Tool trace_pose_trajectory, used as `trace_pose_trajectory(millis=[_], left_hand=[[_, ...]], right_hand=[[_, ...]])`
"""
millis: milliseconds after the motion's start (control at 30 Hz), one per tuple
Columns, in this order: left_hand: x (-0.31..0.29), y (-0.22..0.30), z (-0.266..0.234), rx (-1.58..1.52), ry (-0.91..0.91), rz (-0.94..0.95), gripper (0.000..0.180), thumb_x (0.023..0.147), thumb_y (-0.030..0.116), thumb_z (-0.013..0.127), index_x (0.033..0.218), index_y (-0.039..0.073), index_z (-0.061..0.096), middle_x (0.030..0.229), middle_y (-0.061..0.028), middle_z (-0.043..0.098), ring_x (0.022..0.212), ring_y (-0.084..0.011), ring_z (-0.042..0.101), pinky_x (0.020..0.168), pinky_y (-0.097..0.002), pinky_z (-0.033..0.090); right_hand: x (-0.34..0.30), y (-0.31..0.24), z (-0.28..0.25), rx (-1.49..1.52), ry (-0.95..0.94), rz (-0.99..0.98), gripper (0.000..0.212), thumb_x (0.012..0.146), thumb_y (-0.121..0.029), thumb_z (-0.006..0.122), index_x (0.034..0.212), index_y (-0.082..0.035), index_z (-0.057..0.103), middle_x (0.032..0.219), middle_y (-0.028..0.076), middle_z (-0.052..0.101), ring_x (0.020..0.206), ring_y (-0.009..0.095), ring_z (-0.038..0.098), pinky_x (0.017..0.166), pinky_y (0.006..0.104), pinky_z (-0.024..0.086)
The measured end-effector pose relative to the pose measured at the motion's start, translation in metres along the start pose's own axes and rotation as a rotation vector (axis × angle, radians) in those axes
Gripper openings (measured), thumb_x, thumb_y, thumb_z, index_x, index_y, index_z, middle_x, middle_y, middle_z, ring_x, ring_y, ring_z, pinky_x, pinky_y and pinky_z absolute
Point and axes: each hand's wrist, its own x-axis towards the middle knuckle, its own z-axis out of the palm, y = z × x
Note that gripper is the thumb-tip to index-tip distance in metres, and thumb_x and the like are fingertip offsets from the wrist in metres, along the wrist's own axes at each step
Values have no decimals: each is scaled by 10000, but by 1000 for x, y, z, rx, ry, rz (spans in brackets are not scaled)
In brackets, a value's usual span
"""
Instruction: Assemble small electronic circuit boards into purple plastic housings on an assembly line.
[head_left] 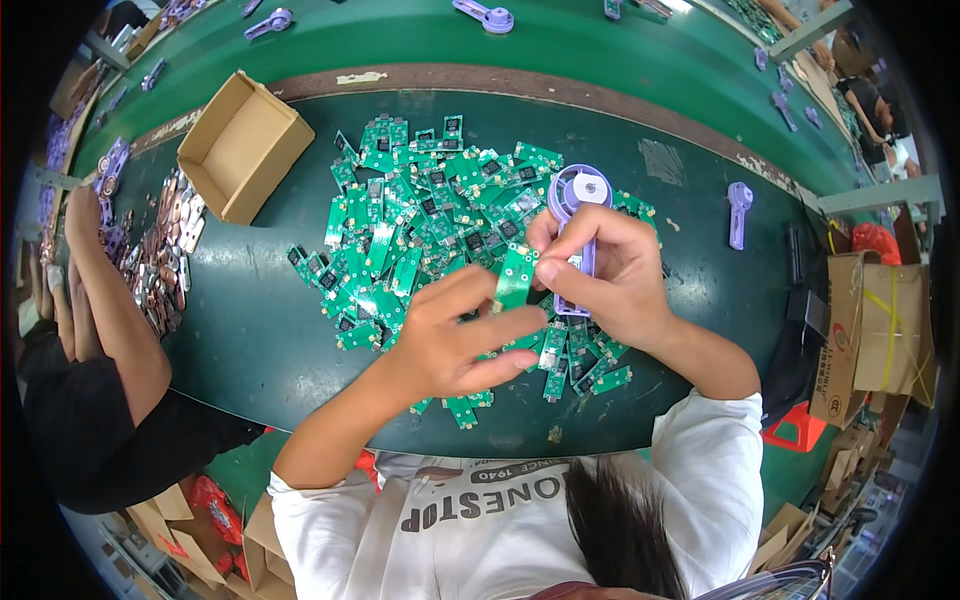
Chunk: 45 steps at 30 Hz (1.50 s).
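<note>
My left hand (455, 335) is closed at the lower end of a green circuit board (516, 275), its fingers bent round the edge. In my right hand (622, 275) is a purple handheld-fan housing (567, 185) with a round head and a long handle, held upright. The board's upper end lies close to my right thumb, beside the handle; whether it touches the housing I cannot tell. Beneath both hands spreads a loose pile of green circuit boards (385, 215), some with dark square parts. The fingers of my right hand hide part of the handle.
An open cardboard box (240, 150) stands at the back left of the green table (260, 330). Next to it are copper-coloured metal pieces (165, 250) and a co-worker's arm (120, 300). Another purple fan housing (739, 213) lies right. Beyond a ledge, a green conveyor (390, 40) carries more housings.
</note>
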Motion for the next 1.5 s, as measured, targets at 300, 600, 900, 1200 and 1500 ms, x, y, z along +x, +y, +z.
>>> trace_pose_trajectory(millis=[300, 600, 900, 1200, 1500], left_hand=[[3, 6, 12, -391, 270, -605, 195, 826, -32, 639, 1019, -35, 608, 904, -96, 679, 769, -159, 670, 748, -245, 518], [6, 8, 13, 36, 411, -397, 132, 724, -52, 710, 825, -2, 640, 709, -60, 582, 569, -127, 578, 512, -263, 461], [7, 7, 16, 308, 407, -147, 209, 668, -65, 741, 833, -6, 628, 700, -64, 568, 564, -170, 577, 459, -275, 446], [4, 2, 18, 412, 360, -114, 230, 657, -65, 748, 830, -2, 611, 691, -74, 538, 555, -186, 548, 455, -294, 431], [3, -1, 17, 546, 330, -8, 249, 663, -58, 748, 877, -30, 624, 689, -71, 534, 553, -184, 538, 449, -287, 428]], right_hand=[[3, 1, 2, -231, 24, -37, 52, 833, 19, 658, 854, 18, 610, 922, 87, 598, 818, 142, 597, 714, 272, 481], [-3, 6, 8, -502, 43, -107, 67, 819, 33, 668, 852, 3, 618, 885, 93, 593, 817, 134, 559, 712, 273, 448], [-5, 9, 13, -163, 65, -15, 51, 851, 10, 642, 849, 11, 591, 892, 67, 590, 849, 111, 549, 739, 268, 445], [-5, 9, 13, -138, 60, 55, 70, 852, -20, 655, 847, -4, 587, 923, 103, 589, 872, 135, 542, 774, 292, 439], [-6, 6, 15, -77, 87, 123, 57, 854, -14, 644, 846, 2, 590, 929, 105, 590, 905, 144, 548, 806, 297, 441]])
